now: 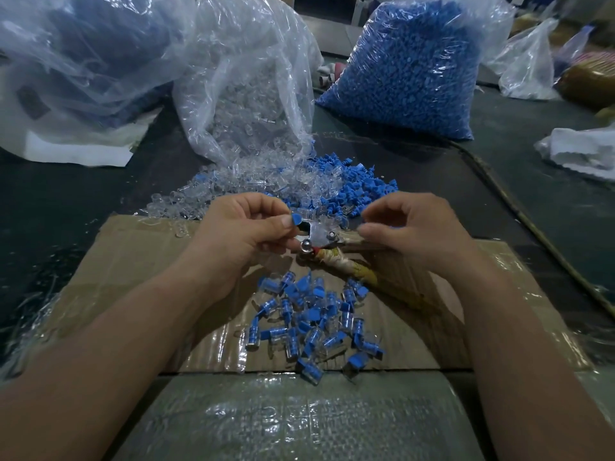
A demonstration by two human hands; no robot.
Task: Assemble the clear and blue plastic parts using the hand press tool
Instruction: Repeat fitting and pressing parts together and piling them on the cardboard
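My left hand (248,227) pinches a small blue plastic part (295,220) between thumb and forefinger, right at the metal head of the hand press tool (319,239). The tool's cloth-wrapped handle (346,271) runs down to the right on the cardboard. My right hand (409,227) hovers just right of the tool head with fingers curled; what it holds is hidden. A mixed heap of loose clear parts (239,181) and blue parts (359,188) lies just beyond the hands. Several assembled clear-and-blue pieces (312,321) are piled on the cardboard below the tool.
A taped cardboard sheet (139,261) covers the dark table. At the back stand an open bag of clear parts (246,78), a full bag of blue parts (409,64) and a crumpled bag (83,51) on the left. A woven sack (283,424) lies nearest me.
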